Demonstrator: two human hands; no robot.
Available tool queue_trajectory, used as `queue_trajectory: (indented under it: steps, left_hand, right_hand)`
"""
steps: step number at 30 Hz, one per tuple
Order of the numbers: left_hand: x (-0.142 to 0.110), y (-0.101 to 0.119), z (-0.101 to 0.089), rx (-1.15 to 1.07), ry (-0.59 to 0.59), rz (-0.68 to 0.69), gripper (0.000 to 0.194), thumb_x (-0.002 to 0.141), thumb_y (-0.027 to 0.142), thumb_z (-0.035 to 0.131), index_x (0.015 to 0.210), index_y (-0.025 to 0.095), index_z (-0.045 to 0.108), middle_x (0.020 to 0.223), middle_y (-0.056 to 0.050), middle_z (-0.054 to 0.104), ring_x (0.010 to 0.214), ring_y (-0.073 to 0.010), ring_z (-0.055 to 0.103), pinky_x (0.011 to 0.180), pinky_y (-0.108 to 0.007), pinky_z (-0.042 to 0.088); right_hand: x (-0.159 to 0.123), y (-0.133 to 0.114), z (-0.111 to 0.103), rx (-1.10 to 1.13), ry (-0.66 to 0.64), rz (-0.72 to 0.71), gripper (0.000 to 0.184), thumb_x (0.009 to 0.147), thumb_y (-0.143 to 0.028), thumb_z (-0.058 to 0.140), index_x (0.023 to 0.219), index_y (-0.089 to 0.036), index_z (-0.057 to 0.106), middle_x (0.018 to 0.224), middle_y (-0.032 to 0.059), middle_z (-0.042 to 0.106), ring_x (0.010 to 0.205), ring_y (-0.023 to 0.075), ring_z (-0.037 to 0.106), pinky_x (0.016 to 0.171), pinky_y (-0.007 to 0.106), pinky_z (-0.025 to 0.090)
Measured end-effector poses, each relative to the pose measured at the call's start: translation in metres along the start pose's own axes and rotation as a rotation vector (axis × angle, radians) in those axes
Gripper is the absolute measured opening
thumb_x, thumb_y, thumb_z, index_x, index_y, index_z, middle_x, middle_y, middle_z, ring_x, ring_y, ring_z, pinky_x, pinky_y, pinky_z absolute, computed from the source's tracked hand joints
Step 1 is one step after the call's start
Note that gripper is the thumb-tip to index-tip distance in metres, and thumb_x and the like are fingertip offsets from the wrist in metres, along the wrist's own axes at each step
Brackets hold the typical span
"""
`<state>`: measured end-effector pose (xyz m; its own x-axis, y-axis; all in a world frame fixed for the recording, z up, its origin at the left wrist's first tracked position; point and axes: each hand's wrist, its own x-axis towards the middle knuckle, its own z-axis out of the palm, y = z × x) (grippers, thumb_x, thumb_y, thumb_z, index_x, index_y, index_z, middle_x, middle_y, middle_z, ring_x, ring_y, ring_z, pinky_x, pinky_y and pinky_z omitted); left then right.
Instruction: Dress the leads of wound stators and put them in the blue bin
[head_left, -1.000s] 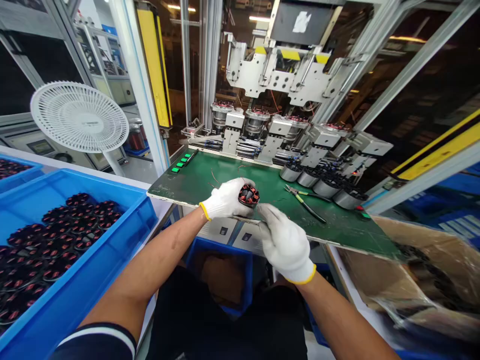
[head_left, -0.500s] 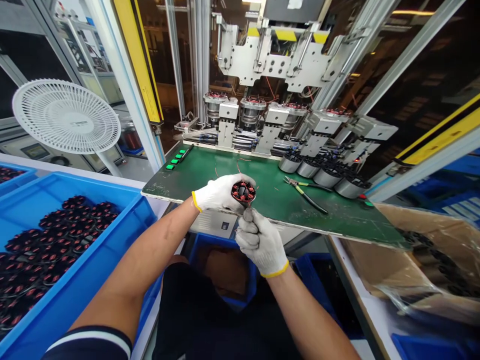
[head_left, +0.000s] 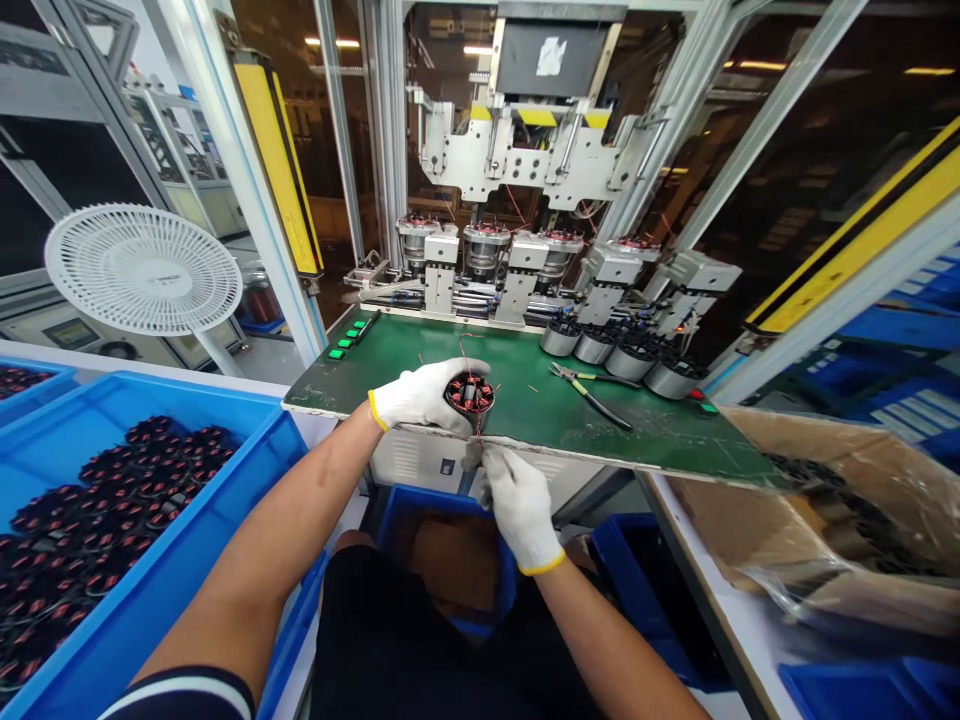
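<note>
Your right grip (head_left: pixel 521 503) has drawn down and away from the coil (head_left: pixel 471 397) since half a second ago, when its fingertips sat almost at the rim; a second ago it was apart from the coil, off to the right. Seen from the head camera, the coil is in your left grip (head_left: pixel 421 397), which wraps its left and far sides, thumb and fingers closed on the round wall. Its wound, reddish face points up toward you, and it sits to the right of your left palm, over the near edge of the green worktop (head_left: pixel 375 365). Whether the coil touches the worktop, you cannot tell from here.

A thin reddish wire (head_left: pixel 478 428) runs from the coil's near side down to your right fingertips, which are pressed together and pinch it just below the rim. Your right grip is therefore on the wire only, with a small gap between its fingers and the coil.

To the right of the coil, well apart from it, pliers (head_left: pixel 579 386) lie on the worktop with their handles spread. Behind them stand four metal cans (head_left: pixel 628 362) with black tops, in a slanting row. Off to your left, a blue bin (head_left: pixel 262 425) holds many more coils (head_left: pixel 124 510).
</note>
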<state>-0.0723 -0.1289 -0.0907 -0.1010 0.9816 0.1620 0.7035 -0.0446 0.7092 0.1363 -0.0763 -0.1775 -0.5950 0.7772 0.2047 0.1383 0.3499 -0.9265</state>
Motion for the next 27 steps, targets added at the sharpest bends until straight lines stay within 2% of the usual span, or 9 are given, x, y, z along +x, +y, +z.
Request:
queue_trajectory:
  steps: [2, 5, 7, 10, 12, 15, 20, 24, 27]
  left_hand:
    - [-0.012, 0.005, -0.006, 0.121, 0.099, -0.084, 0.091, 0.053, 0.04, 0.079, 0.136, 0.031, 0.043, 0.131, -0.003, 0.056, 0.116, -0.0293, 0.056, 0.097, -0.039, 0.045]
    - [-0.023, 0.019, 0.0, 0.259, 0.255, -0.148, 0.078, 0.061, 0.051, 0.072, 0.132, 0.035, 0.046, 0.137, -0.001, 0.051, 0.122, -0.0307, 0.05, 0.099, -0.043, 0.043]
    - [-0.022, 0.03, 0.013, 0.313, 0.304, -0.18, 0.074, 0.061, 0.055, 0.071, 0.13, 0.036, 0.048, 0.131, -0.002, 0.054, 0.117, -0.0311, 0.053, 0.095, -0.044, 0.045]
    - [-0.013, 0.039, 0.033, 0.355, 0.326, -0.275, 0.08, 0.058, 0.059, 0.072, 0.13, 0.036, 0.047, 0.119, -0.005, 0.06, 0.108, -0.0323, 0.057, 0.086, -0.045, 0.049]
    - [-0.007, 0.04, 0.041, 0.359, 0.336, -0.3, 0.077, 0.059, 0.059, 0.072, 0.129, 0.037, 0.049, 0.115, -0.006, 0.061, 0.105, -0.0315, 0.059, 0.083, -0.043, 0.049]
    - [-0.004, 0.036, 0.043, 0.358, 0.343, -0.281, 0.07, 0.06, 0.055, 0.072, 0.124, 0.037, 0.053, 0.111, -0.004, 0.062, 0.103, -0.0296, 0.06, 0.082, -0.04, 0.049]
    - [-0.004, 0.029, 0.039, 0.315, 0.317, -0.273, 0.069, 0.058, 0.05, 0.075, 0.122, 0.035, 0.056, 0.107, -0.004, 0.063, 0.097, -0.03, 0.061, 0.079, -0.04, 0.05]
    - [-0.005, 0.026, 0.039, 0.259, 0.324, -0.235, 0.068, 0.06, 0.047, 0.074, 0.124, 0.035, 0.054, 0.114, -0.004, 0.062, 0.102, -0.0293, 0.06, 0.087, -0.041, 0.049]
    - [-0.005, 0.025, 0.038, 0.233, 0.312, -0.207, 0.065, 0.06, 0.045, 0.074, 0.122, 0.036, 0.055, 0.116, -0.002, 0.062, 0.105, -0.0286, 0.059, 0.091, -0.042, 0.048]
  right_hand:
    - [-0.004, -0.007, -0.031, -0.083, 0.084, -0.13, 0.043, 0.092, -0.051, 0.042, 0.093, -0.016, 0.067, 0.059, 0.0003, 0.061, 0.047, 0.0136, 0.055, 0.049, 0.024, 0.045]
    - [0.01, -0.031, -0.067, -0.276, 0.257, -0.352, 0.036, 0.095, -0.042, 0.041, 0.109, -0.019, 0.065, 0.08, 0.003, 0.069, 0.056, 0.0137, 0.06, 0.059, 0.025, 0.049]
    - [0.031, -0.047, -0.075, -0.47, 0.193, -0.499, 0.033, 0.095, -0.034, 0.041, 0.117, -0.021, 0.061, 0.099, 0.0047, 0.07, 0.072, 0.0157, 0.064, 0.071, 0.027, 0.05]
    - [0.068, -0.063, -0.064, -0.864, -0.03, -0.664, 0.04, 0.093, -0.021, 0.038, 0.131, -0.02, 0.051, 0.127, 0.0081, 0.059, 0.096, 0.0197, 0.062, 0.083, 0.03, 0.046]
    - [0.086, -0.068, -0.053, -1.149, -0.128, -0.663, 0.04, 0.093, -0.017, 0.035, 0.129, -0.019, 0.052, 0.123, 0.0108, 0.059, 0.093, 0.022, 0.062, 0.077, 0.031, 0.045]
    - [0.094, -0.077, -0.045, -1.411, -0.195, -0.682, 0.035, 0.094, -0.016, 0.029, 0.107, -0.017, 0.061, 0.095, 0.0121, 0.063, 0.082, 0.0246, 0.061, 0.065, 0.032, 0.039]
    - [0.079, -0.09, -0.054, -1.435, -0.179, -0.791, 0.036, 0.096, -0.018, 0.024, 0.099, -0.015, 0.06, 0.087, 0.0137, 0.059, 0.079, 0.0252, 0.058, 0.061, 0.032, 0.031]
    - [0.071, -0.073, -0.061, -1.435, -0.259, -0.673, 0.031, 0.093, -0.018, 0.033, 0.105, -0.018, 0.062, 0.081, 0.0113, 0.062, 0.075, 0.0239, 0.059, 0.062, 0.031, 0.031]
    - [0.07, -0.057, -0.054, -1.423, -0.327, -0.561, 0.027, 0.089, -0.018, 0.039, 0.102, -0.019, 0.063, 0.082, 0.011, 0.064, 0.076, 0.0251, 0.062, 0.063, 0.031, 0.035]
